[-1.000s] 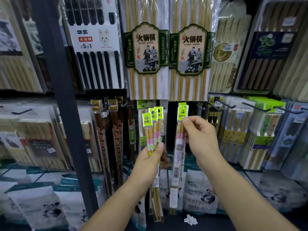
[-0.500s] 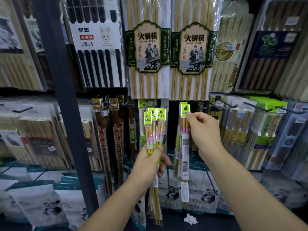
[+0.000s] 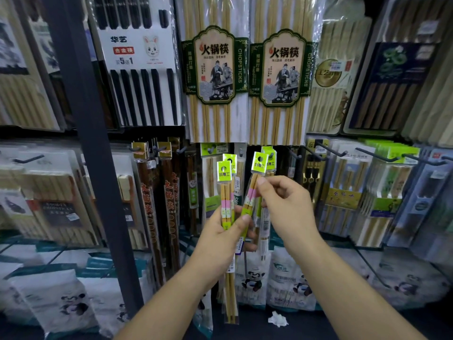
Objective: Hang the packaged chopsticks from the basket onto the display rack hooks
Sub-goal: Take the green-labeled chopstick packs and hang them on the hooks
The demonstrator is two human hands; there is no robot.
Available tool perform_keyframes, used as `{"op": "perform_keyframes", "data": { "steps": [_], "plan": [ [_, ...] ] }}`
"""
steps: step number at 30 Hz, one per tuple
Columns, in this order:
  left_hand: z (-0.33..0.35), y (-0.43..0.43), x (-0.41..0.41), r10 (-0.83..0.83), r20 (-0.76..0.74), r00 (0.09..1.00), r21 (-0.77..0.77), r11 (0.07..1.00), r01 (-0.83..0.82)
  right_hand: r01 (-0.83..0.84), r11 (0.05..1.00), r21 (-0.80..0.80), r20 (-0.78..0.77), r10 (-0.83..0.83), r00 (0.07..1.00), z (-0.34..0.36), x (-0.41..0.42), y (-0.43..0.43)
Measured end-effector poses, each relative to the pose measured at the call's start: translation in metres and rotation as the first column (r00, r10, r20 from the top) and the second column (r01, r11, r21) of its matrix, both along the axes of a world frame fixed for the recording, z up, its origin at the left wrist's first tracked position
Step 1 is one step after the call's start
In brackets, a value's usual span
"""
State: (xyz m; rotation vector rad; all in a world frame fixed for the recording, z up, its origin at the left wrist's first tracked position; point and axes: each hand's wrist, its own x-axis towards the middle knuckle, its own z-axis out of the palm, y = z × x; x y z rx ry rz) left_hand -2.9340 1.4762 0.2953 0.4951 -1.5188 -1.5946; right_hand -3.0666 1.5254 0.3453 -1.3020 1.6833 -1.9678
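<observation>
My left hand (image 3: 225, 238) grips a bundle of narrow chopstick packs (image 3: 225, 192) with green header cards, held upright before the rack. My right hand (image 3: 286, 207) pinches the upper part of one pack (image 3: 258, 165) from that bundle; it leans to the right, its lower end still by my left thumb. Just behind it, another pack of the same kind (image 3: 270, 163) hangs on a rack hook, touched by neither hand. The basket is out of view.
Large hotpot chopstick packs (image 3: 215, 69) hang in the row above. A dark upright post (image 3: 83, 143) stands at the left. Black hooks (image 3: 329, 149) stick out toward me at the right. Panda-printed bags (image 3: 255, 278) fill the shelf below, with crumpled paper (image 3: 278, 319) on it.
My right hand has let go of the pack it held at the hook, which now hangs there. It has come down and left to the bundle and pinches another pack.
</observation>
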Motion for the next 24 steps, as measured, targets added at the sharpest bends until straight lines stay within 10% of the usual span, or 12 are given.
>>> {"op": "perform_keyframes", "data": {
  "steps": [24],
  "plan": [
    [-0.004, -0.010, 0.004, 0.003, 0.079, 0.997, 0.037, 0.999, -0.006, 0.080, 0.997, -0.018, 0.121, -0.077, 0.990, 0.015, -0.016, -0.013]
  ]
}}
